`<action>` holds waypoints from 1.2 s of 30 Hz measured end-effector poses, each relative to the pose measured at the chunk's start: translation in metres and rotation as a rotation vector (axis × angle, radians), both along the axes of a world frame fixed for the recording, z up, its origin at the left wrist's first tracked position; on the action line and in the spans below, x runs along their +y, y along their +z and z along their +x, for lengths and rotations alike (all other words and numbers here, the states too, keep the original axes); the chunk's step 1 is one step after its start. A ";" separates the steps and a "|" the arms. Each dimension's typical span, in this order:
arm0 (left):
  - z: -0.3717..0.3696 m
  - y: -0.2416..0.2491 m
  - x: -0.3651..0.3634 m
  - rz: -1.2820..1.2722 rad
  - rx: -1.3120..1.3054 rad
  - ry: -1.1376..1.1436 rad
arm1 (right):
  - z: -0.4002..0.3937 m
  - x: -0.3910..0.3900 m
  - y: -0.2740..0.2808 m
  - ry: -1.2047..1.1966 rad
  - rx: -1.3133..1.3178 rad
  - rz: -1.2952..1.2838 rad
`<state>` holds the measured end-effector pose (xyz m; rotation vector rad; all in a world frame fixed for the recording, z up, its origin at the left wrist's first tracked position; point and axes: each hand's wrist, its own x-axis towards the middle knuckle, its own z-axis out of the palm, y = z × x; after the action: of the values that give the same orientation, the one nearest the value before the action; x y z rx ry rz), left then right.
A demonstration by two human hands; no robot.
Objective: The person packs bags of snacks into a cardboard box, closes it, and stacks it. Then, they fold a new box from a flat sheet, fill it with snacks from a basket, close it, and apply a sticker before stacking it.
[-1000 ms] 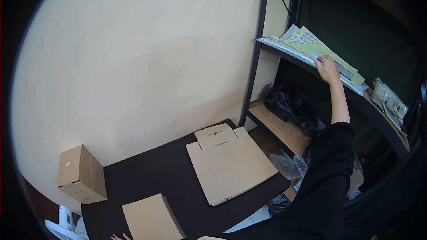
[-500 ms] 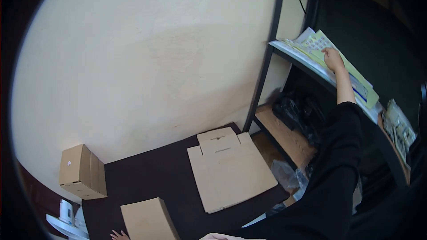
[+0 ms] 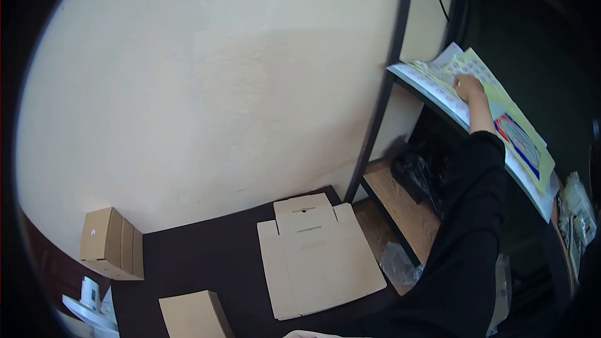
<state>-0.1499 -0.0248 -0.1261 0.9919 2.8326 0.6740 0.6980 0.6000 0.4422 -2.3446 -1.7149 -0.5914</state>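
Note:
Over the upper shelf at the right, my right hand (image 3: 468,88) reaches out in a black sleeve (image 3: 472,213). Its fingers are curled together at a yellowish sheet with rows of round stickers (image 3: 485,75); whatever is pinched in them is too small to make out. Nearer me on the same pile lies a printed piece with red and blue edges (image 3: 519,144). White sheets (image 3: 426,87) lie beneath along the shelf edge. My left hand is out of the picture.
A flattened cardboard box (image 3: 325,256) lies on the dark table (image 3: 188,256). A closed box (image 3: 194,316) sits at the front, with several boxes (image 3: 113,244) by the wall. Black plastic bags (image 3: 416,172) fill the lower shelf (image 3: 400,200). Clear bags (image 3: 579,206) are far right.
My right hand has shifted slightly toward the shelf's near-wall edge, uncovering more of the red-and-blue print. My left hand, beside the front box before, has gone out of view. The view has tilted slightly.

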 end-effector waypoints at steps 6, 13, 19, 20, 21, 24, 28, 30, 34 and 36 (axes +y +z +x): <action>0.000 0.008 0.030 0.073 0.018 -0.033 | 0.004 0.006 0.001 -0.015 -0.026 0.013; 0.015 -0.005 0.034 0.147 0.016 -0.020 | 0.017 0.020 0.004 -0.020 -0.021 0.021; 0.019 -0.027 -0.013 0.178 0.006 0.032 | -0.012 -0.005 -0.001 0.381 -0.043 0.531; 0.024 -0.034 -0.031 0.179 0.002 0.057 | -0.052 -0.033 -0.007 0.543 -0.009 0.708; 0.031 -0.039 -0.053 0.172 -0.004 0.086 | -0.094 -0.056 -0.021 0.712 0.088 0.785; 0.052 -0.003 -0.011 0.051 0.185 0.277 | -0.222 -0.126 -0.104 1.021 0.361 0.584; 0.067 0.033 0.016 0.136 0.271 0.212 | -0.357 -0.202 -0.251 1.228 0.673 0.105; 0.062 0.037 0.013 0.289 0.220 0.053 | -0.424 -0.254 -0.301 1.362 0.768 -0.024; 0.035 0.030 0.017 0.711 -0.485 0.131 | -0.527 -0.340 -0.349 1.547 0.815 -0.526; 0.043 0.062 0.028 0.779 -0.570 0.017 | -0.558 -0.364 -0.365 1.557 0.771 -0.782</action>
<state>-0.1069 0.0036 -0.0643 0.6577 2.0783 1.7939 0.1403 0.2364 0.0770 -0.4931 -2.6327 1.1651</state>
